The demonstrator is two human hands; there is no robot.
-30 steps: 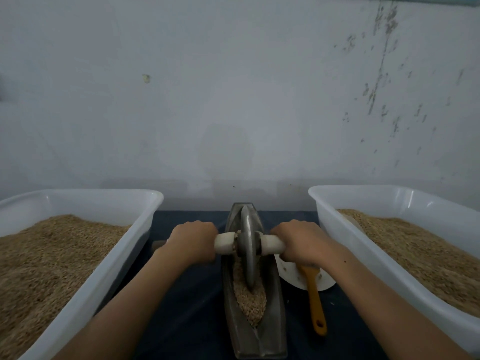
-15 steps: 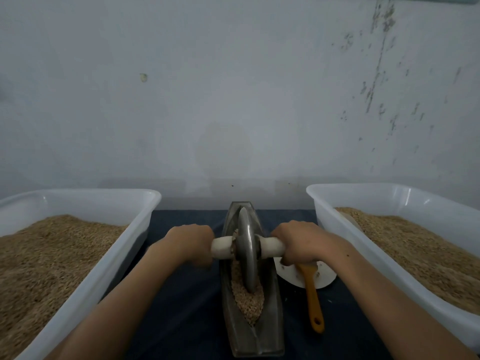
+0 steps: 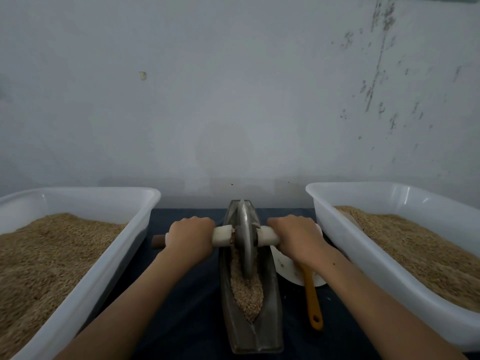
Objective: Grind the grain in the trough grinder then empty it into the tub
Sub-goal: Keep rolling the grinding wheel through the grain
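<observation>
A grey metal trough grinder (image 3: 270, 326) lies lengthwise on the dark cloth between two tubs. Its metal wheel (image 3: 245, 240) stands upright in the far half of the trough, on a white axle handle (image 3: 220, 236). My left hand (image 3: 189, 240) grips the handle left of the wheel, and my right hand (image 3: 298, 237) grips it right of the wheel. Brown grain (image 3: 246, 292) fills the trough's near half. A white tub (image 3: 78, 305) of grain stands at the left and another white tub (image 3: 389, 279) of grain at the right.
A white dish (image 3: 285, 266) with an orange-handled tool (image 3: 313, 305) lies between the grinder and the right tub, partly under my right wrist. A stained white wall rises just behind the table. Dark cloth (image 3: 181, 320) covers the table.
The wheel and both hands have rolled a little away from me along the trough, towards its far end. More grain shows in the near half.
</observation>
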